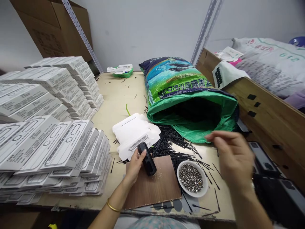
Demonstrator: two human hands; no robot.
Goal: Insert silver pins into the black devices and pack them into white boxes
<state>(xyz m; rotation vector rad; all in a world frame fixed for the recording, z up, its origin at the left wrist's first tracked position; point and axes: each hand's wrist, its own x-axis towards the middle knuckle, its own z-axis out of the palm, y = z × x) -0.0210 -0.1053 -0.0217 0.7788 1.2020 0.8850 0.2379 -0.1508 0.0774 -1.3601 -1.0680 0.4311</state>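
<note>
My left hand (134,168) is closed around a black, oblong case with rounded ends (148,160), holding it tilted over a brown wood-grain board (154,190). Pale crumbs lie on the board beside the case. My right hand (232,156), blurred by motion, is raised at the right by the lip of a green printed sack (176,82). Its fingers reach leftward with the thumb a little apart, and nothing shows in them. Between the hands stands a white bowl (205,187) of small shiny metal pieces (191,178). Thin black sticks (170,144) lie heaped before the sack's mouth.
Stacks of white printed boxes (66,143) fill the left side. An unfolded white carton (133,130) lies behind the board. A green tray (124,73) with papers sits at the back. Grey-and-black cases (264,159) and a wooden panel (276,111) border the right.
</note>
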